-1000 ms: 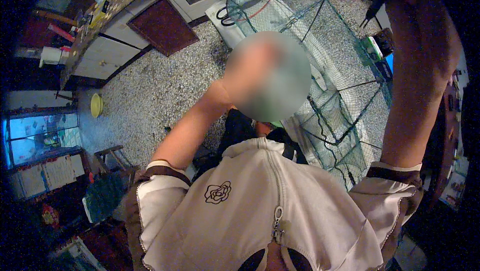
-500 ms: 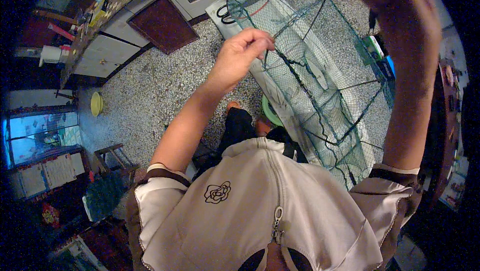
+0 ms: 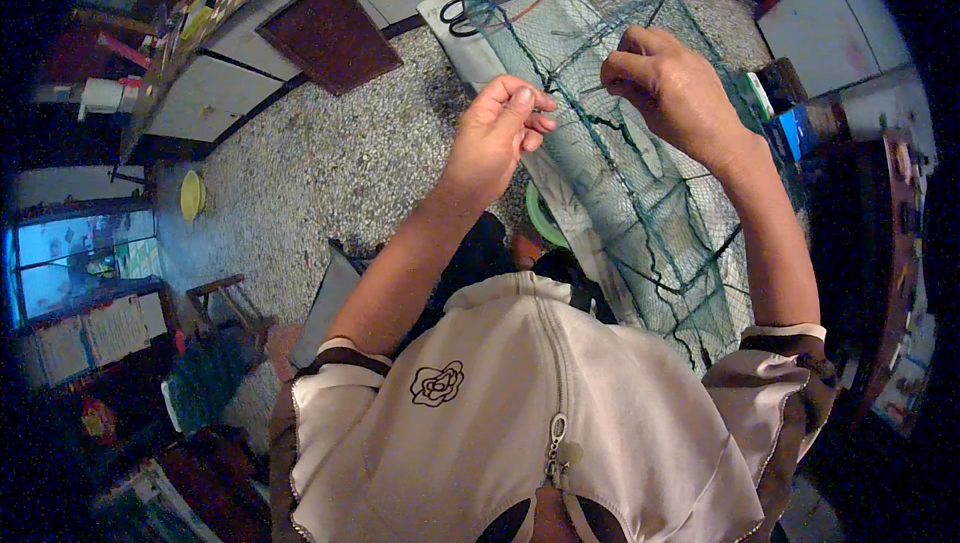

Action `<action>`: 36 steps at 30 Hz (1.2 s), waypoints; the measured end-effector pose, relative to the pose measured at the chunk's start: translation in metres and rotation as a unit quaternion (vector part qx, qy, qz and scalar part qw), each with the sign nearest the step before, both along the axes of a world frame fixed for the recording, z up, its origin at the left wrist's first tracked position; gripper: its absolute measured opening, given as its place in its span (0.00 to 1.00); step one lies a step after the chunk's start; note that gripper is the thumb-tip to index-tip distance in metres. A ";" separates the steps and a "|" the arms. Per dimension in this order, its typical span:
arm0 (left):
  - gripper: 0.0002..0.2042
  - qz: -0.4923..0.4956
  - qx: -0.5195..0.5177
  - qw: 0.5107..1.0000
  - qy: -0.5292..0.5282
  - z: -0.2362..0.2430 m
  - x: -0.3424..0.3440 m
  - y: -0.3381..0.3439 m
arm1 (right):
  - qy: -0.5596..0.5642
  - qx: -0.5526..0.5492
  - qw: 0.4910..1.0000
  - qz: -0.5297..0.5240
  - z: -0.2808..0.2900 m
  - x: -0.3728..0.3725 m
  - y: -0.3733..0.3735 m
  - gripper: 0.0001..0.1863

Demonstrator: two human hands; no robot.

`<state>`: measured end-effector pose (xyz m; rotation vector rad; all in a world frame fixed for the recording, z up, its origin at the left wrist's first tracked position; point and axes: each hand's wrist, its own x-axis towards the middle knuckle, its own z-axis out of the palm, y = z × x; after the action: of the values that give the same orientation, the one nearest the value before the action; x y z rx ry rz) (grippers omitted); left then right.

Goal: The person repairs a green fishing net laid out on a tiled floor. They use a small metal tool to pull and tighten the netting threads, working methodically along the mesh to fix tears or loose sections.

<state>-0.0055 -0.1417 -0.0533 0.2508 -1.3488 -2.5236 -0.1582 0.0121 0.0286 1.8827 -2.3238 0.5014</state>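
Note:
A long green mesh net trap with dark cords and crossing frame rods stretches from the far middle to the near right. At its left edge, my left hand is closed, thumb and forefinger pinching the netting. To the right, above the mesh, my right hand is closed with fingers pinched on a thin, pointed, needle-like piece. That tip points left toward my left hand; the rest is hidden in the fingers. Black-handled scissors lie beyond my left hand, beside the net's red hoop.
Under the net is a long whitish sheet on the speckled floor. A green basin sits by my feet. White cabinets line the far side, a brown panel leaning there. A yellow bowl stands left; small boxes right.
My right hand has come down from the raised upper right to the net, close to my left hand. My left hand has shifted slightly nearer, its fingers a little looser.

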 end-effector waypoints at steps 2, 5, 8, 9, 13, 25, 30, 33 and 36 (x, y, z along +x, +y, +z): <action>0.06 0.012 -0.009 1.000 -0.022 0.001 0.001 0.004 | 0.003 0.001 1.000 0.003 -0.002 0.000 -0.001 0.04; 0.06 0.030 -0.015 0.999 -0.024 -0.003 0.002 0.007 | -0.011 -0.009 1.000 0.008 -0.008 0.001 -0.003 0.04; 0.05 0.031 -0.012 0.999 -0.026 -0.009 0.002 0.007 | -0.032 -0.017 0.999 0.024 -0.011 0.001 -0.005 0.05; 0.05 0.034 -0.006 0.999 -0.023 -0.011 0.001 0.008 | -0.038 -0.018 0.999 0.031 -0.011 0.000 -0.006 0.05; 0.05 0.032 0.047 0.998 -0.014 -0.018 -0.002 0.008 | -0.071 -0.028 0.995 0.064 -0.014 -0.001 -0.010 0.07; 0.06 0.001 0.237 0.971 -0.012 -0.041 -0.009 0.012 | -0.162 -0.093 0.977 0.101 -0.031 0.024 -0.033 0.08; 0.09 0.003 0.214 0.977 0.006 -0.048 -0.008 0.017 | -0.019 -0.086 0.995 0.044 -0.029 0.037 -0.035 0.08; 0.08 0.007 0.202 0.979 0.034 -0.048 -0.010 0.018 | 0.047 -0.081 0.995 0.032 -0.026 0.044 -0.040 0.07; 0.07 0.093 0.234 0.966 -0.049 -0.009 -0.014 0.035 | 0.028 -0.088 0.994 0.066 -0.025 0.052 -0.045 0.05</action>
<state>-0.0197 -0.1068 -0.0619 0.5725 -0.6954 -2.6559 -0.1067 -0.0327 0.0037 1.9487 -2.0555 0.6367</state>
